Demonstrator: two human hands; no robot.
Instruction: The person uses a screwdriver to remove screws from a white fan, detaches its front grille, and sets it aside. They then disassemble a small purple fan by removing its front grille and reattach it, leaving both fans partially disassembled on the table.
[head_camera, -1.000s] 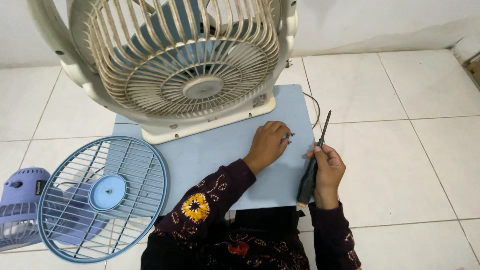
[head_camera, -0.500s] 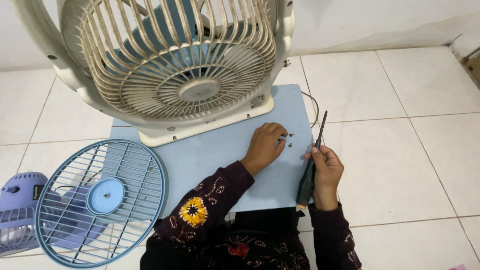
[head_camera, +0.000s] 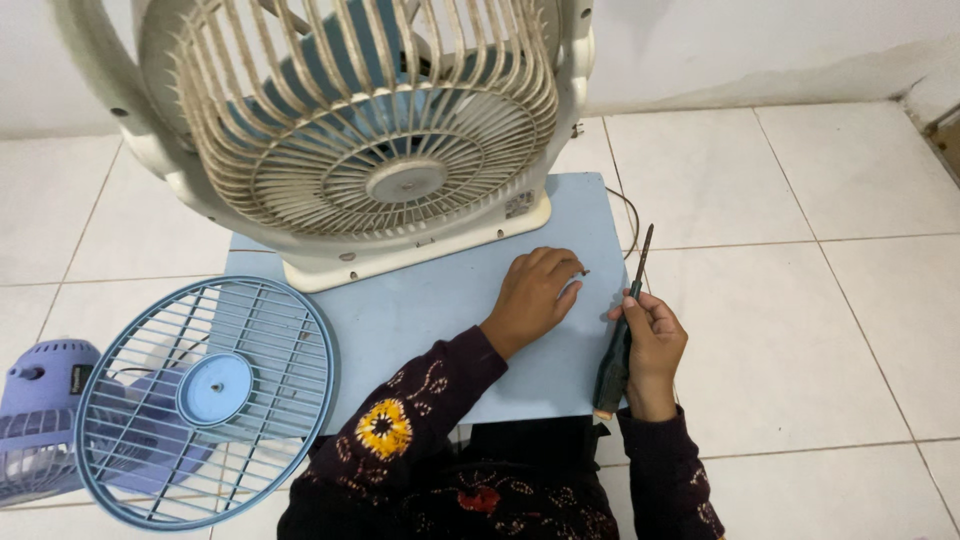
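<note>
Screws (head_camera: 583, 272): small dark ones on the light blue tabletop (head_camera: 440, 320), just in front of the cream fan (head_camera: 360, 140) and to its right. Left hand (head_camera: 535, 290) lies curled over them, fingertips pinched on or beside one; can't tell if it's lifted yet. Right hand (head_camera: 655, 335) is closed round a screwdriver (head_camera: 622, 330), dark handle low, tip pointing up, away from the fan, not touching anything. Progress, by my read: blue front grille (head_camera: 205, 395) is already off, lying left of the fan and overhanging the tabletop edge, w/ a purple fan (head_camera: 45, 420) on the floor beyond it. Cream fan's rear cage and blue blades are still on. So the opening-up looks partway done; screws are out, driver idle.
</note>
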